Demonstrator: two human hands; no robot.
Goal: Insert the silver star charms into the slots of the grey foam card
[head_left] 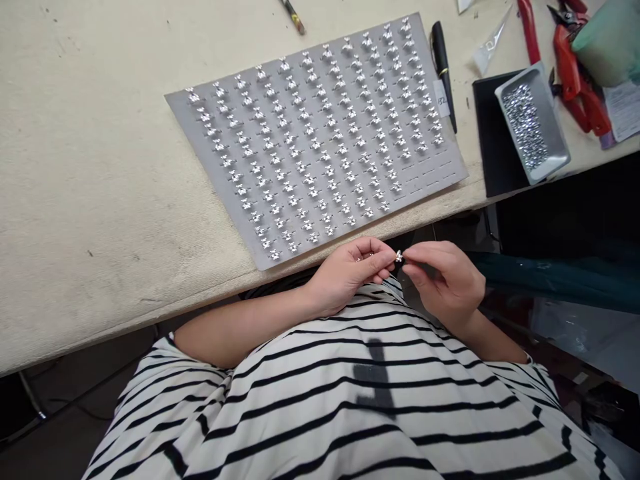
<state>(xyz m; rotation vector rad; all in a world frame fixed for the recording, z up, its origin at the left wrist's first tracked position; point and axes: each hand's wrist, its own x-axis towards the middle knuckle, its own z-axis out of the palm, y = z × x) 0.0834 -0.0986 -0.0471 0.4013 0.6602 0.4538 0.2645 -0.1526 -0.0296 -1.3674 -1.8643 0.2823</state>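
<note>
My left hand (350,272) and my right hand (444,280) meet just below the table edge, over my striped shirt. Both pinch one small silver ring with a stone (399,256) between their fingertips. My left hand also seems to cup some small pieces in its curled fingers, though I cannot make them out. Just above the hands lies a grey slotted display board (430,177) filled with several rows of similar silver rings (320,143). Its lower right slots are bare.
A small grey tray of loose silver pieces (532,123) rests on a black tray (493,143) at the right. A black pen (443,70) lies beside the board. Red-handled pliers (575,70) and a green container (613,40) sit at far right. The beige table (90,173) stretches left.
</note>
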